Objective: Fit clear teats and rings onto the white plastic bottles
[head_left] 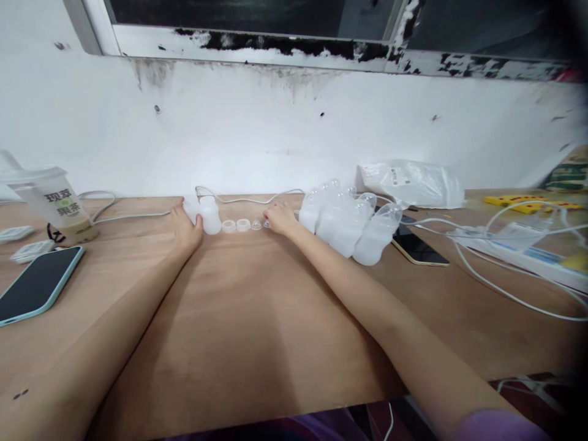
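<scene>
Left hand (187, 231), fingers spread, braces frosted bottles (211, 215), likely for stability; right hand (281, 218) bends to the clear nipple (267, 224) ending the row beside rings (243, 225), grip unclear.

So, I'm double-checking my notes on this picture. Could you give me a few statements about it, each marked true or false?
1. The left hand is at a pair of frosted white plastic bottles. True.
2. The right hand rests on the black-screened phone with a gold edge. False: it is at a small clear plastic dome; that phone lies farther right.
3. Two whitish plastic rings lie on the wooden table between the hands. True.
4. The clear lidded drink cup with a straw lies on its side. False: it stands upright.
5. A crinkled white plastic bag lies near the wall. True.
</scene>
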### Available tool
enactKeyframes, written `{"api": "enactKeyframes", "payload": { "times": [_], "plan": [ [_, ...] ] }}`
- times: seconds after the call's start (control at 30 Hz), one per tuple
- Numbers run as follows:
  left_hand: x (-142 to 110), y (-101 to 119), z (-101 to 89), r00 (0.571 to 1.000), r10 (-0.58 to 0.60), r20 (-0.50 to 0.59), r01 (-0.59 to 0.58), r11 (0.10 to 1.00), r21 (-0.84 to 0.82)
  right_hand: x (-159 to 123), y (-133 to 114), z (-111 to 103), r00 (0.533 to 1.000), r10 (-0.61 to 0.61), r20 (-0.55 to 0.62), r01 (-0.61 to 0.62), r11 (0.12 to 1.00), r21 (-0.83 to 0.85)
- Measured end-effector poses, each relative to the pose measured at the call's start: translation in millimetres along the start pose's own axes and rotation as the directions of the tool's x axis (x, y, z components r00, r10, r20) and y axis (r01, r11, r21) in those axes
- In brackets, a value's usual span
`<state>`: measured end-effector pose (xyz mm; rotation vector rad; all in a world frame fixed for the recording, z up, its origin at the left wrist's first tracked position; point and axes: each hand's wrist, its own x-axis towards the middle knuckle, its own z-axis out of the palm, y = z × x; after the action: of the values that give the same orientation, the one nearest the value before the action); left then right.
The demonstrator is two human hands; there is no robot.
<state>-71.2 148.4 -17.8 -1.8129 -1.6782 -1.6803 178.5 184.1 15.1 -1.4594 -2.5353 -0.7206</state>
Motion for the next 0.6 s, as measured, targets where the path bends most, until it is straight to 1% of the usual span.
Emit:
{"api": "enactKeyframes", "payload": {
  "times": [0.23,0.37,0.43,0.5,0.57,0.6],
  "plan": [
    [0.5,0.4,0.4,1.000,-0.019,-0.012,0.019,1.000,-0.006,-0.4,-2.3,-2.6,1.000,-0.010,0.008,0.010,1.000,0.017],
    [-0.4,1.1,0.4,1.000,-0.015,-0.011,0.015,1.000,0.000,-1.0,-1.8,-2.9,0.999,0.006,0.032,-0.007,0.999,0.041],
    [-0.5,1.1,0.4,1.000,-0.012,-0.011,0.012,1.000,0.009,-1.4,-2.5,-2.9,0.999,0.022,0.027,-0.023,0.998,0.058],
    [-0.5,1.2,0.0,1.000,-0.017,-0.015,0.017,1.000,0.012,-1.9,-3.7,-2.9,0.997,0.077,-0.016,-0.075,0.994,0.074],
    [-0.5,1.5,-0.7,0.999,-0.031,-0.013,0.031,0.999,0.007,-2.4,-4.8,-3.5,0.983,0.173,-0.062,-0.168,0.982,0.087],
    [-0.5,1.7,-1.1,0.999,-0.038,-0.009,0.038,0.999,0.001,-2.7,-5.0,-4.0,0.972,0.225,-0.061,-0.219,0.971,0.092]
  ]
}}
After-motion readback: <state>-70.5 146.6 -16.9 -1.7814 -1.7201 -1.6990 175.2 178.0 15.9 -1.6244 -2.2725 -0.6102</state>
